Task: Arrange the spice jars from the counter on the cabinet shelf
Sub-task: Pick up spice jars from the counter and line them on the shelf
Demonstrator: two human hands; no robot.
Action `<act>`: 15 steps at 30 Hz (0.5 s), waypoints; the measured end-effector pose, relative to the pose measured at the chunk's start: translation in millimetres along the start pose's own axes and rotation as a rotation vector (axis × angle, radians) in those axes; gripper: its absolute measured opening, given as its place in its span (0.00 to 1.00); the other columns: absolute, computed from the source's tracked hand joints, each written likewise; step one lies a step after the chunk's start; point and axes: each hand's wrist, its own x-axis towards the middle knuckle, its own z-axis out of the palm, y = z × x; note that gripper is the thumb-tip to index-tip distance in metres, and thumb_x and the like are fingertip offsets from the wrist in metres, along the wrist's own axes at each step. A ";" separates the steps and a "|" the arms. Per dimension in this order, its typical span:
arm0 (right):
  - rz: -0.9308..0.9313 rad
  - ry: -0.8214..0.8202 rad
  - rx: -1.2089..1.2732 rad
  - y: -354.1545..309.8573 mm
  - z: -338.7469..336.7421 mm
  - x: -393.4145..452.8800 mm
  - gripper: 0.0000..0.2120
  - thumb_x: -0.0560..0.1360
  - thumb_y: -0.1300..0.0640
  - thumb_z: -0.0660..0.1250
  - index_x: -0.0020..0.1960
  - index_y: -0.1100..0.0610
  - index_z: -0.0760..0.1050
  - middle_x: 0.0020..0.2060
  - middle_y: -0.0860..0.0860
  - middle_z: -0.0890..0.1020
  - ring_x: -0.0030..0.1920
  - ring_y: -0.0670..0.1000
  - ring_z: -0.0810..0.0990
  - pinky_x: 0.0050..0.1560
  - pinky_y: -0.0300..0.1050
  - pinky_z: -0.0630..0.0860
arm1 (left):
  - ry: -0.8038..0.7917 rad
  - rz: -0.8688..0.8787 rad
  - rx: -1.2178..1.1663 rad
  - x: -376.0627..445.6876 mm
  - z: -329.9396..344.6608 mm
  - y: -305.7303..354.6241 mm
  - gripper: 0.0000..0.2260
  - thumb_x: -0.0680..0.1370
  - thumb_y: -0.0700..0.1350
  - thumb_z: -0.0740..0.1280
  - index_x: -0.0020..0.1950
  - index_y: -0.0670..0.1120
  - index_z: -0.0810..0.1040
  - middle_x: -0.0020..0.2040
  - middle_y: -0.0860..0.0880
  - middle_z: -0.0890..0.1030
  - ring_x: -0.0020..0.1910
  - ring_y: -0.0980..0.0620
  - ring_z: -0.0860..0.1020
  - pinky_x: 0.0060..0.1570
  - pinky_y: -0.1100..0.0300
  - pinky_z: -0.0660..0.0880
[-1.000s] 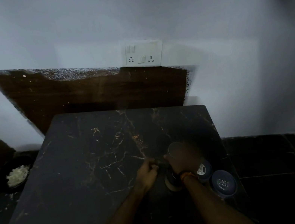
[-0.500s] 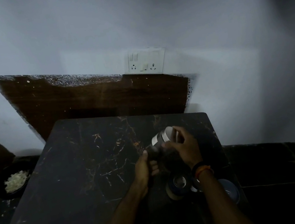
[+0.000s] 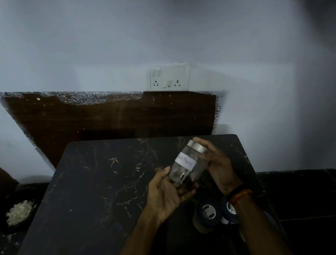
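Head view, change: glass jar (image 3: 188,164) now lifted higher and tilted, label facing up.
Hands: left hand (image 3: 166,191) cups the jar's base; right hand (image 3: 218,163) curls round its silver lid end.
Below the right wrist: two blue-lidded jars (image 3: 208,212).
Surface: dark marble table (image 3: 82,209) against a white wall (image 3: 102,37).

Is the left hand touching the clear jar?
Touching. The head view shows the left hand cupping the tilted clear jar from below, fingers curled under its base.
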 end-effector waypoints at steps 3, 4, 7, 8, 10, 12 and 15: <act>0.026 0.053 0.032 -1.6 7.1 2.0 0.29 0.72 0.48 0.69 0.71 0.54 0.71 0.63 0.55 0.80 0.62 0.59 0.80 0.56 0.52 0.78 | -0.001 0.044 0.058 0.3 6.7 3.4 0.31 0.72 0.49 0.73 0.73 0.41 0.71 0.70 0.32 0.74 0.66 0.31 0.75 0.61 0.39 0.75; 0.030 0.067 0.042 -3.2 9.1 2.1 0.31 0.70 0.46 0.70 0.71 0.53 0.70 0.63 0.55 0.80 0.62 0.58 0.80 0.57 0.53 0.78 | -0.017 0.061 0.089 0.5 9.1 5.1 0.32 0.71 0.47 0.75 0.73 0.42 0.71 0.70 0.33 0.74 0.67 0.32 0.74 0.63 0.38 0.74; 0.028 0.077 0.096 -8.2 11.3 2.1 0.36 0.66 0.42 0.72 0.71 0.52 0.71 0.61 0.55 0.81 0.58 0.57 0.82 0.50 0.49 0.80 | -0.086 0.089 0.223 1.4 17.6 10.9 0.32 0.70 0.43 0.76 0.72 0.45 0.72 0.70 0.36 0.75 0.67 0.34 0.75 0.65 0.38 0.73; 0.016 0.074 0.117 -10.5 10.7 2.2 0.34 0.66 0.43 0.71 0.70 0.52 0.71 0.60 0.56 0.82 0.56 0.56 0.83 0.47 0.47 0.81 | -0.109 0.091 0.262 1.9 20.5 13.2 0.32 0.70 0.42 0.76 0.73 0.45 0.71 0.70 0.37 0.75 0.67 0.34 0.75 0.65 0.37 0.73; -0.016 0.068 0.140 -14.9 8.7 2.9 0.29 0.69 0.47 0.69 0.69 0.53 0.72 0.58 0.57 0.83 0.54 0.56 0.84 0.45 0.45 0.81 | -0.135 0.092 0.319 3.3 27.2 19.5 0.31 0.70 0.39 0.75 0.73 0.45 0.71 0.70 0.37 0.75 0.67 0.35 0.75 0.65 0.37 0.73; -0.056 0.066 0.144 -23.1 8.2 4.1 0.25 0.73 0.51 0.64 0.69 0.54 0.72 0.57 0.56 0.84 0.54 0.57 0.84 0.46 0.46 0.81 | -0.143 0.099 0.364 5.2 36.8 28.9 0.30 0.71 0.38 0.74 0.72 0.45 0.72 0.69 0.38 0.76 0.67 0.36 0.76 0.64 0.38 0.74; -0.099 0.063 0.182 -39.9 7.7 8.4 0.24 0.73 0.54 0.63 0.69 0.57 0.72 0.57 0.57 0.83 0.53 0.57 0.84 0.48 0.48 0.82 | -0.128 0.127 0.455 10.5 57.0 50.1 0.27 0.74 0.46 0.73 0.71 0.43 0.72 0.68 0.38 0.76 0.66 0.36 0.77 0.63 0.36 0.74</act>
